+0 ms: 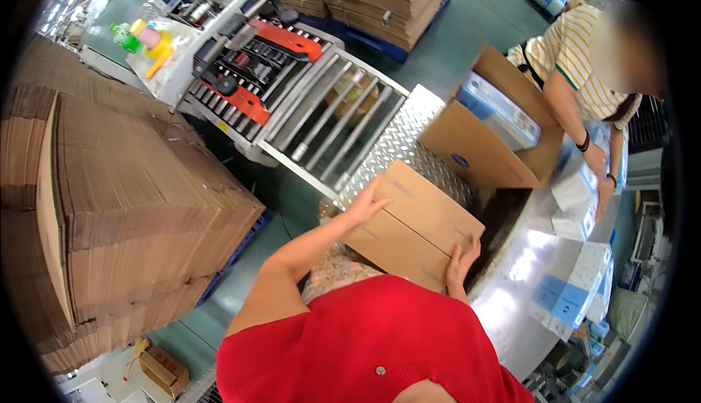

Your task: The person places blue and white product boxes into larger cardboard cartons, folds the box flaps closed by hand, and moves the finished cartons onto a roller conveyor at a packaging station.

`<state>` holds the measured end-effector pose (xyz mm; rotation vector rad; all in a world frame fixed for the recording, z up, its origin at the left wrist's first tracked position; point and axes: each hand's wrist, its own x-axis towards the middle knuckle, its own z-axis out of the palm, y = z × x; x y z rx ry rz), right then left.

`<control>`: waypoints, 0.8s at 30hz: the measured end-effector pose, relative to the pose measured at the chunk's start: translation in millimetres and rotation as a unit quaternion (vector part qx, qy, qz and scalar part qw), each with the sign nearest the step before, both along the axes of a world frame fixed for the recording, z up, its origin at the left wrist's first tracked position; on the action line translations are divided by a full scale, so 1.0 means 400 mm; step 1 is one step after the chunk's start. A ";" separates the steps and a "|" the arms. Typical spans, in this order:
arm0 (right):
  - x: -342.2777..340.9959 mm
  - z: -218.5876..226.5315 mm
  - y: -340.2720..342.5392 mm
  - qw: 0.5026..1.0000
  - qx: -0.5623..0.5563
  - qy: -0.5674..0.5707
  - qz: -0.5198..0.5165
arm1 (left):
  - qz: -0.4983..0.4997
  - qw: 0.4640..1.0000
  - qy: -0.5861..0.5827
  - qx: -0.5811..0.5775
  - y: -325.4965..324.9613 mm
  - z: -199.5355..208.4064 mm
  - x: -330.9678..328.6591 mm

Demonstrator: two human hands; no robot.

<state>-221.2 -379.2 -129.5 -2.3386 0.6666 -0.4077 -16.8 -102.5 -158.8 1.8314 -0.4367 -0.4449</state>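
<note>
A brown cardboard box (413,222) is in front of my body, its top flaps folded together along a middle seam. My left hand (365,202) grips its far left edge, thumb over the top. My right hand (461,263) holds the opposite side, with fingers spread along the edge. The box's underside is hidden. Just beyond it, a larger open carton (467,156) lies tilted on the diamond-patterned metal plate (398,127). Inside that carton is a blue and white package (498,111).
A roller conveyor (332,122) with red guides joins the plate. Flattened cartons form a tall stack (139,206) at left and another pile (387,1) behind. At right, a co-worker in a striped shirt (580,45) handles white boxes (577,191) on the shiny metal table (504,315).
</note>
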 end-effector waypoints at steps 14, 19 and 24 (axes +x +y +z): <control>0.775 0.001 0.345 0.997 0.068 -0.013 -0.041 | -0.090 0.988 -0.089 0.083 0.230 0.122 0.896; 0.991 -0.046 0.430 0.995 0.096 -0.022 0.028 | 0.012 0.913 -0.274 0.302 0.370 0.156 1.019; 1.130 -0.097 0.569 0.995 0.023 -0.052 0.081 | 0.046 0.816 -0.394 0.420 0.445 0.148 1.015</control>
